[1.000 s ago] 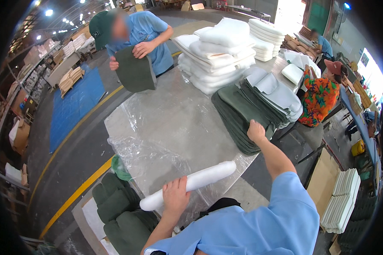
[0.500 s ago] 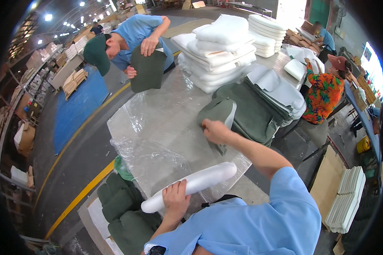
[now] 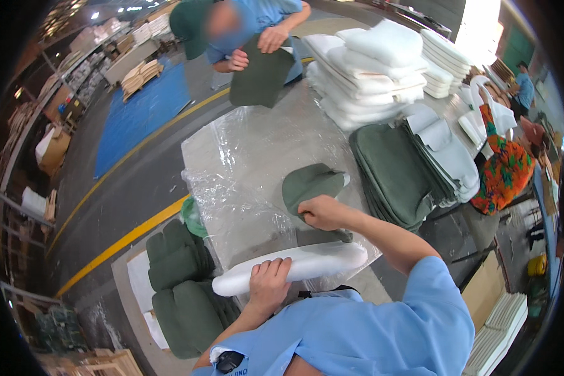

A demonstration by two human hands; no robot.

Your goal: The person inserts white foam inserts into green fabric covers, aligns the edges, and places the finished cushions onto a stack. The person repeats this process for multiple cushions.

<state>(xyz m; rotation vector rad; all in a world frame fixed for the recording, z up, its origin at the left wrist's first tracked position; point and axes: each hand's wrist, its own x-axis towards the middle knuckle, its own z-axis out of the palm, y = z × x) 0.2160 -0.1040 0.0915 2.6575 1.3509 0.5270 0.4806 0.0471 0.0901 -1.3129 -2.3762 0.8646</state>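
My left hand (image 3: 269,285) is closed over the near side of a long white foam pad (image 3: 326,258), which lies bent along the table's near edge. My right hand (image 3: 323,213) pinches the near edge of a dark green fabric cover (image 3: 310,187) with a pale strip at its far right corner. This cover lies just beyond the pad, partly folded under at the hand. To its right rests a stack of dark green covers (image 3: 385,172) with light grey flaps turned outward. My right fingertips are partly hidden by the hand itself.
Clear plastic film covers the table (image 3: 250,156). White foam pads (image 3: 382,69) are piled at its far side. Across from me, a co-worker holds a green cover (image 3: 260,75). Folded green pieces (image 3: 185,313) lie at lower left. Another person in an orange patterned shirt (image 3: 504,175) sits at right.
My right hand has drawn the green cover off the stack's side and closer to the white pad. My left hand keeps its hold on the pad. The whole view has shifted.
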